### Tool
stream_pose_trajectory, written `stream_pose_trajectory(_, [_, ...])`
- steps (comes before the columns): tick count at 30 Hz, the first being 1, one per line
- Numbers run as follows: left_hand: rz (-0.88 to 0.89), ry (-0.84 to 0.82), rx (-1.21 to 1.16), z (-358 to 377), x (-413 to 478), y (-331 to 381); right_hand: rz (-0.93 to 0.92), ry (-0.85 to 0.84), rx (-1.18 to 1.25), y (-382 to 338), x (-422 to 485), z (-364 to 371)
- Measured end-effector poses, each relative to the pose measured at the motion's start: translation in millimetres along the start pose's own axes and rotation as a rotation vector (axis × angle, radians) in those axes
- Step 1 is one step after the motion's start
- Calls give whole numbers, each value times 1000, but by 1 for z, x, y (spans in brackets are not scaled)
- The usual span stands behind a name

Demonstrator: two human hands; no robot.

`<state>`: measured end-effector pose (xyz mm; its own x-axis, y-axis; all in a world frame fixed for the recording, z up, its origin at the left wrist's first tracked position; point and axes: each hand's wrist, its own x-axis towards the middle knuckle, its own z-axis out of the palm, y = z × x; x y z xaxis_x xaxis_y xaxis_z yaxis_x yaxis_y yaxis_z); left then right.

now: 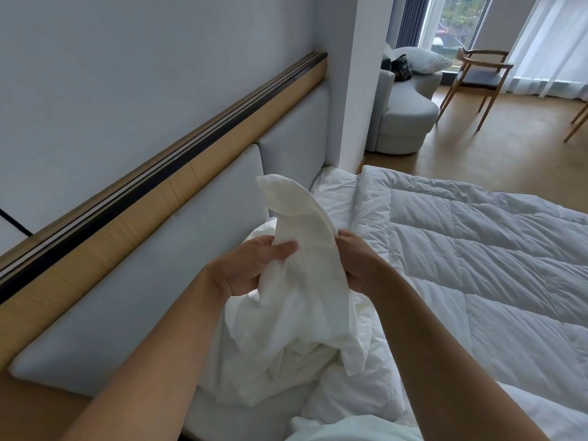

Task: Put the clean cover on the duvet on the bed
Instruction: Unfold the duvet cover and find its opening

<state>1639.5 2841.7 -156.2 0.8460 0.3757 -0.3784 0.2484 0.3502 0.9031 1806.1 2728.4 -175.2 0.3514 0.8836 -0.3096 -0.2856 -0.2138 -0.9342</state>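
Over the bed (pixel 337 195), left hand (pixel 251 265) and right hand (pixel 356 259) both pinch the bunched white cover (pixel 305 288), one corner standing up between them. Right of the hands, the quilted duvet (pixel 477 243) lies spread; headboard (pixel 152 272) to their left, armchair (pixel 404 119) and wooden chair (pixel 477 74) beyond.

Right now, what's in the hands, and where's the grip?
Both hands, left hand and right hand, grip the white cover near its raised top end, one on each side.
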Motion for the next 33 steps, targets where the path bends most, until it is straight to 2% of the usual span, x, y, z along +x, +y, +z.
stream_pose_trajectory(2, [35, 70, 6, 4, 1, 2, 38, -80, -51, 3, -1, -2])
stream_pose_trajectory(4, [56, 114, 21, 5, 3, 3, 114, -238, -66, 7, -5, -6])
stream_pose_trajectory(7, [50, 104, 102, 6, 4, 4, 146, -419, -107, 11, -10, -14])
stream_pose_trajectory(9, [8, 65, 131, 4, 2, 3, 104, -389, -90, 13, -11, -15])
stream_pose_trajectory(12, [-66, -34, 226, -4, -1, 0, 41, -233, 0, 15, -10, -12])
stream_pose_trajectory(14, [-117, -162, 333, -8, -3, -1, 16, -179, -25, 16, -9, -7])
stream_pose_trajectory(16, [-133, -213, 403, -9, -3, -3, -10, -127, -74, 14, -8, -2])
stream_pose_trajectory(19, [-97, -139, 327, -8, -2, -6, -37, -46, -73, 13, -3, 0])
stream_pose_trajectory(21, [-60, -57, 226, -6, 1, -9, -25, -54, -64, 12, -3, -1])
stream_pose_trajectory(25, [32, 67, 192, -3, 7, -9, 86, -272, -189, 14, -6, -12])
stream_pose_trajectory(27, [44, 102, 221, 2, 9, -7, 108, -427, -302, 16, -7, -16])
stream_pose_trajectory(29, [84, 134, 277, 7, 10, -2, 113, -498, -366, 13, -8, -18])
stream_pose_trajectory(31, [132, 164, 320, 9, 10, 4, 91, -433, -359, 9, -9, -17])
stream_pose_trajectory(33, [129, 180, 330, 8, 9, 10, 21, -264, -339, 7, -7, -16])
